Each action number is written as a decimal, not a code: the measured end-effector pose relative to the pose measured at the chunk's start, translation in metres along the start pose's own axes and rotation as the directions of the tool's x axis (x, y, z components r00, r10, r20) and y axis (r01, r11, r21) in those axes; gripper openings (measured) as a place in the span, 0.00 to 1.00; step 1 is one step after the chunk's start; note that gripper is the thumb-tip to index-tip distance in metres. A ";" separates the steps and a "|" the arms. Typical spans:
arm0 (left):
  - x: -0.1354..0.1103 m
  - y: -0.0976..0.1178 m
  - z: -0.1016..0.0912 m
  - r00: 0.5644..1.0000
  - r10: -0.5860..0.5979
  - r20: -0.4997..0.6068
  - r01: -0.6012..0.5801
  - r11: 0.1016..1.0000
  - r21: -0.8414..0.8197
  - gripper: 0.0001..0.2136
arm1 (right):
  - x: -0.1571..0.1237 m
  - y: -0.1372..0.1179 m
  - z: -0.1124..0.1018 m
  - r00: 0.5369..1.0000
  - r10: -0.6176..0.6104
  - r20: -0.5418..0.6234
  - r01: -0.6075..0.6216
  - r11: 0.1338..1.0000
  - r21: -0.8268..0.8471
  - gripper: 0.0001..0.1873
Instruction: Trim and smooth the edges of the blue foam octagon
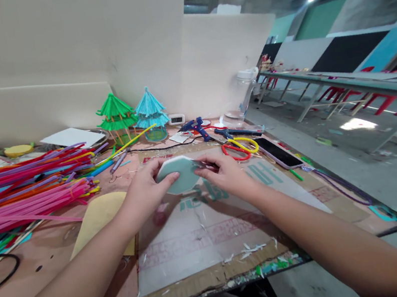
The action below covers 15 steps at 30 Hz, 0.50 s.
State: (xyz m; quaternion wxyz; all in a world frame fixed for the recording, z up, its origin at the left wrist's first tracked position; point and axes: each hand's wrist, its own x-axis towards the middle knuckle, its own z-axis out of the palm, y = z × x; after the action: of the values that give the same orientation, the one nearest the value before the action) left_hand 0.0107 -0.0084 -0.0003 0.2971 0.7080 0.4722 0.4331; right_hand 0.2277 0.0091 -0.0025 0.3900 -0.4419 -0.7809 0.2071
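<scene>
Crowding our left: a heap of coloured fuzzy stems (32, 179), pink, red, orange, purple and blue, covers that side of the tabletop (27, 283); a yellow card (97, 213) lies partly behind our left forearm.
Behind our hands: two small tiered canopies, one green (115, 109) and one blue (149, 107), stand near a little white device (177, 118), and a pale panel (50, 36) closes off the back.
Past our right hand: we have a blue glue gun (201, 129), scissors with red and yellow handles (240, 147), a dark-screened phone (279, 152) and a clear bottle (241, 95) with a white lid, all close together.
Across the floor: red stools (385, 104) stand by a second tabletop (342, 78).
Green lettering: large characters (217, 190) show on the translucent sheet (187, 262) below us, partly covered by our right hand; we cannot read them, nor the faint pink printed band.
Octagonal piece: pale green, flat-faced, white along its upper edge, the piece (180, 174) is tilted up above the sheet, between our hands.
Left fingers: our left hand (147, 186) pinches the piece's left side, thumb across its face.
Right fingers: our right hand (229, 171) closes around a slim greyish tool (203, 164), mostly hidden, at the piece's right edge.
Scraps: white shavings (251, 249) lie on the sheet's near edge.
</scene>
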 end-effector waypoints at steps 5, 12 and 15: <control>0.001 0.000 -0.001 1.000 -0.013 0.006 0.014 0.993 -0.118 0.19 | 0.000 0.003 0.002 0.998 -0.044 0.050 0.046 0.998 -0.035 0.08; 0.003 0.003 -0.008 0.996 -0.062 -0.070 0.054 0.993 -0.108 0.16 | -0.003 0.007 0.003 0.990 -0.118 0.073 0.128 0.979 -0.157 0.07; 0.004 -0.002 -0.008 0.989 -0.123 -0.087 0.107 0.980 -0.169 0.17 | -0.004 0.006 0.004 0.990 -0.124 0.073 0.135 0.977 -0.167 0.08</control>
State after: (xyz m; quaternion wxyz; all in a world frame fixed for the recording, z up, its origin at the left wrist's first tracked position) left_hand 0.0035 -0.0038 0.0031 0.3555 0.6308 0.4892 0.4861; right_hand 0.2293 0.0094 -0.0105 0.3385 -0.4154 -0.8347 0.1269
